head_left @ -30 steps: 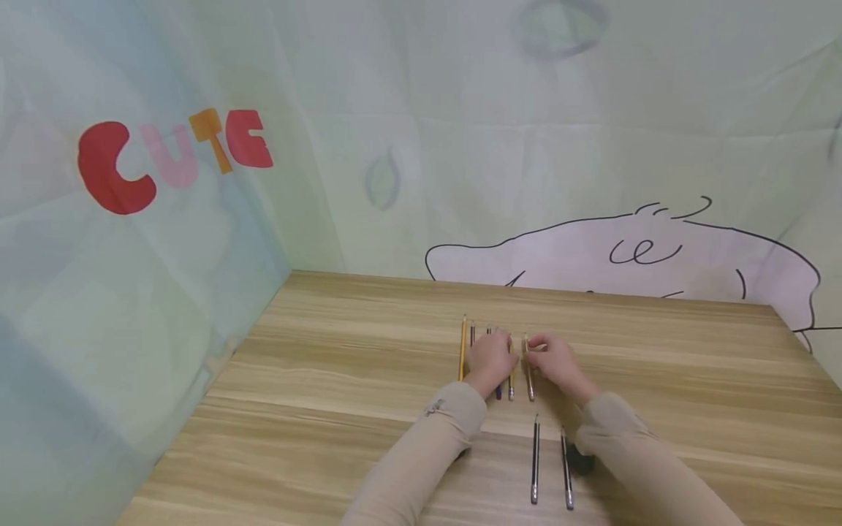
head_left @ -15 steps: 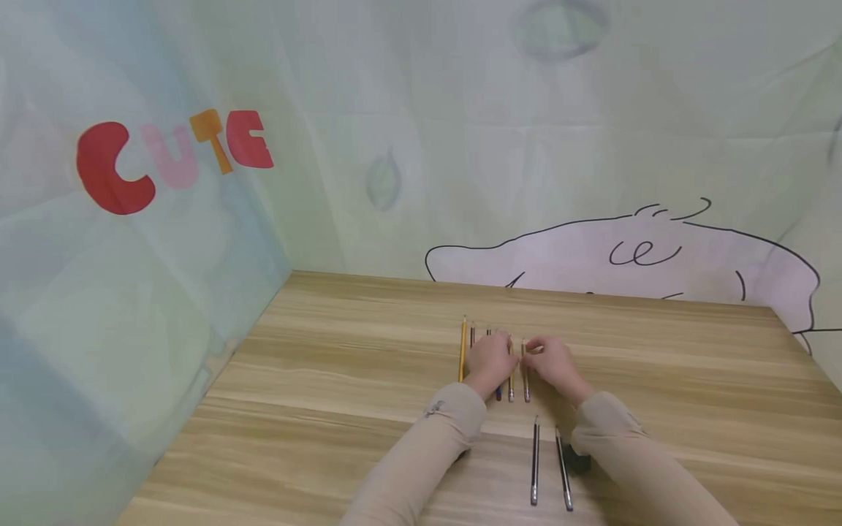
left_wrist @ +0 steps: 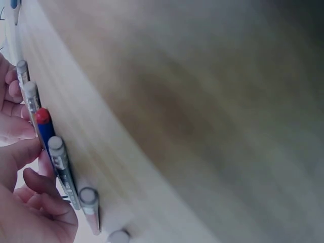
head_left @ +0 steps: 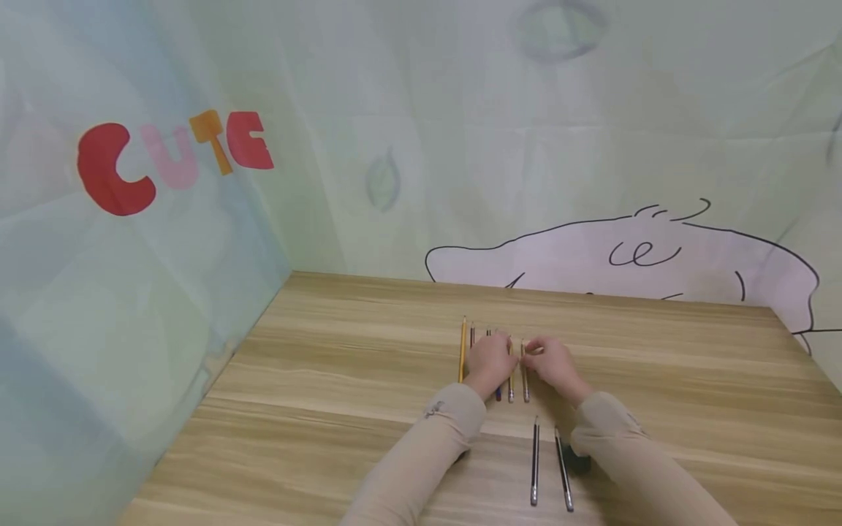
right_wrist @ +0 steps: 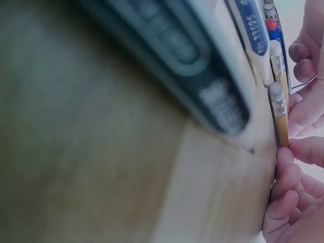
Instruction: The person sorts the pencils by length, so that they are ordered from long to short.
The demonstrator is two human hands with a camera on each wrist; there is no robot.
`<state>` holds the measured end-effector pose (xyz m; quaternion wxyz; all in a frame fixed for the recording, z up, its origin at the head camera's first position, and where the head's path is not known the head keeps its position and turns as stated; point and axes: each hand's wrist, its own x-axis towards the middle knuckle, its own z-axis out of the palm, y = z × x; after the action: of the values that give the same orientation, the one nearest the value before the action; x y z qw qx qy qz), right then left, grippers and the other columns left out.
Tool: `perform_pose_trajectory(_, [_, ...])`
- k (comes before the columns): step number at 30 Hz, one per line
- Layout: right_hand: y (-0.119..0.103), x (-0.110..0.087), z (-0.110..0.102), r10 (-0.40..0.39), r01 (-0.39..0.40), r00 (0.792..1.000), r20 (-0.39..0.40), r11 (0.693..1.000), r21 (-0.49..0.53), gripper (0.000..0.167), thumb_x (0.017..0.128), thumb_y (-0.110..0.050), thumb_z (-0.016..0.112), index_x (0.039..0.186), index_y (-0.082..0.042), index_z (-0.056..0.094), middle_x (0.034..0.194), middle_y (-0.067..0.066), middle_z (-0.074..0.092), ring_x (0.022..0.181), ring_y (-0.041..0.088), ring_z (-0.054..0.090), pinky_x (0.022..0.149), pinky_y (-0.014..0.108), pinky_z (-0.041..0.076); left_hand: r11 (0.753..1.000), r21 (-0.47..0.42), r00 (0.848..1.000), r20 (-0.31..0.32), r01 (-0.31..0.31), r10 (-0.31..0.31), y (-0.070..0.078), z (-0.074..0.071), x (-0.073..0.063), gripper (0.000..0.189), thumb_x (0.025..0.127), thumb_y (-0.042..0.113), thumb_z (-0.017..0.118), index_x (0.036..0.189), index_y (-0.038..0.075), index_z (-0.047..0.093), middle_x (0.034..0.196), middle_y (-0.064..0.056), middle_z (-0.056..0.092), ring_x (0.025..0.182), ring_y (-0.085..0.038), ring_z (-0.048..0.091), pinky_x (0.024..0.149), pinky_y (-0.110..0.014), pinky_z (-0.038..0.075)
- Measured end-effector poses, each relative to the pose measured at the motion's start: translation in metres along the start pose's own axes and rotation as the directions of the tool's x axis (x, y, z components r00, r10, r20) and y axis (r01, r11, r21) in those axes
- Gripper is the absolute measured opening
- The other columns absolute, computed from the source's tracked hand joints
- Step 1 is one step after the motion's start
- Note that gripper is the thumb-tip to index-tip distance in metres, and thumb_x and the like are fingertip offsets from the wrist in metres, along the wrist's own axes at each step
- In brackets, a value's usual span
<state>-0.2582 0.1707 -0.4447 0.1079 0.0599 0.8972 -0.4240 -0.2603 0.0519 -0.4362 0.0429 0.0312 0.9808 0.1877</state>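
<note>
In the head view, both hands are at a row of pencils lying side by side. My right hand pinches the rightmost one, a yellow pencil with a pale eraser, seen also in the right wrist view. Just left of it, my left hand has thumb and finger at another yellow pencil, its other fingers curled. A blue pencil with a red end lies beside that one, partly behind the left hand. Further left are pencils partly covered by the hand, and a long yellow-orange pencil at the row's end.
Two dark pencils, one on the left and one on the right, lie nearer to me, below the row. A dark object shows at the right sleeve. The wooden table meets printed cloth walls at the back and left.
The right hand has slid its yellow pencil slightly left, closer to the row, and straightened it. The nearer right-hand dark pencil has shifted its top leftward. The left hand stays in place.
</note>
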Motion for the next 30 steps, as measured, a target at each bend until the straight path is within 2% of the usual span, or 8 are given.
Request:
perform_pose_trajectory(11, [-0.0010,-0.0011,-0.0011,-0.001,0.001,1.000,0.009,1.000,0.011,0.028,0.081,-0.010,0.058,0.106,0.002,0.054,0.080,0.008,0.059,0.060,0.013,0.050,0.052,0.023,0.042,1.000,0.006,1.000,0.000,0.007,-0.007,-0.0001,-0.0001,0.0014,0.018,0.078,0.036,0.063,0.087,0.020,0.060,0.063,0.006,0.053,0.052,-0.010,0.047,0.046,-0.023,0.033])
perform_pose_trajectory(19, [0.0022,0.0012,-0.0018,0.003,-0.004,1.000,0.005,1.000,0.016,0.030,0.082,-0.013,0.058,0.108,0.002,0.054,0.088,0.012,0.064,0.067,0.014,0.054,0.056,0.024,0.045,1.000,0.003,1.000,-0.009,-0.004,0.004,0.0002,-0.0012,0.0011,0.015,0.079,0.034,0.062,0.084,0.020,0.059,0.061,0.006,0.052,0.050,-0.010,0.046,0.045,-0.023,0.032])
perform_pose_trajectory(30, [0.0045,0.0001,-0.0057,0.013,-0.015,1.000,0.014,0.994,0.105,0.032,0.082,-0.012,0.058,0.109,0.003,0.052,0.088,0.014,0.064,0.069,0.013,0.057,0.058,0.023,0.047,1.000,-0.013,0.999,-0.031,-0.026,0.025,0.0000,-0.0013,0.0009,0.021,0.078,0.034,0.063,0.095,0.021,0.062,0.078,0.005,0.063,0.056,-0.008,0.049,0.048,-0.021,0.034])
